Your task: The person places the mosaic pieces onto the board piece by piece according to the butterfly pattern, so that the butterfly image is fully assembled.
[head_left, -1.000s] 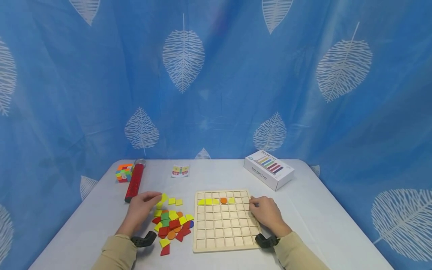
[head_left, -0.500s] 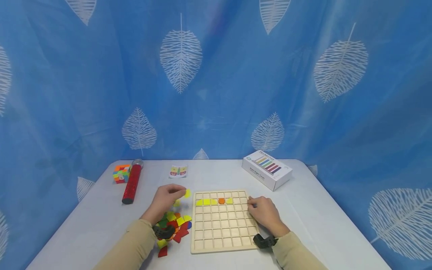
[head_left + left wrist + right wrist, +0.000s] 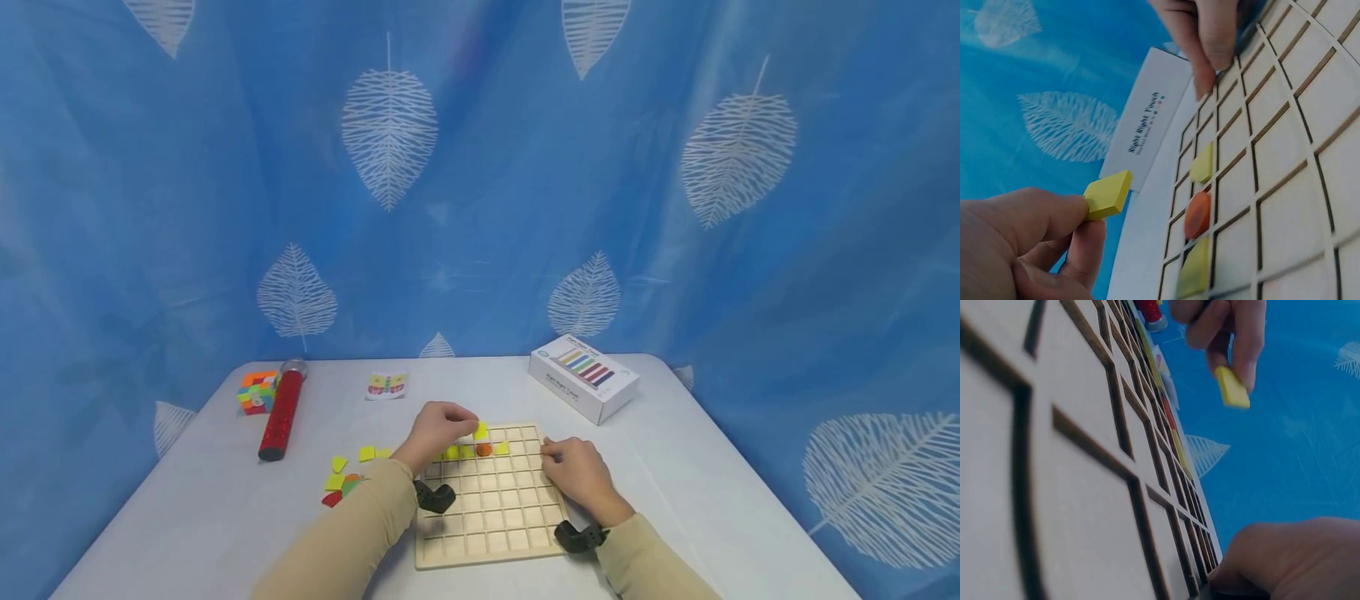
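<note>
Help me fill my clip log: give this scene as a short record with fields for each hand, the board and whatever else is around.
Left hand: pinches a yellow tile above the board
Right hand: holds the board's right edge
Board: wooden grid; orange disc and yellow pieces in one row near its far edge
Loose pieces: left of the board, partly hidden by the left sleeve
Far left: cube, red tube
Far middle: card
Far right: white box

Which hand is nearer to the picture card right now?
Left. The left hand, pinching a yellow piece, is over the board's far side, just right of the picture card; the right hand is farther right, at the board's right edge.
</note>
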